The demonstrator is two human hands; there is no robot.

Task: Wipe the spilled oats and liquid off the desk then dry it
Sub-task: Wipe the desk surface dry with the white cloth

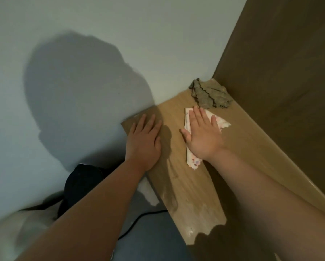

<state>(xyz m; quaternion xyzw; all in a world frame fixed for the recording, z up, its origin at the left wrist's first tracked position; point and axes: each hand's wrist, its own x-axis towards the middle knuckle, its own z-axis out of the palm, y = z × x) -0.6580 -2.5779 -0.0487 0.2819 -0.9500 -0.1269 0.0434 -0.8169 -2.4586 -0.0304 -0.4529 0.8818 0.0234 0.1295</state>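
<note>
Right hand [203,136] flat, fingers straight, presses white patterned cloth [191,161] (mostly hidden beneath palm) onto wooden desk [193,187]. Left hand [145,140] flat near desk's edge. Crumpled grey rag [208,94] in corner.

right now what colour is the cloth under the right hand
The cloth is white with small coloured dots, clearest in the head view.

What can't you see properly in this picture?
Head view:
- White cloth: its middle is under the right hand.
- Desk: near end covered by the right forearm and shadow.
- Black thing left of the desk: too dark, partly behind the left forearm.
- Pale blur, bottom left: too blurred.
</note>
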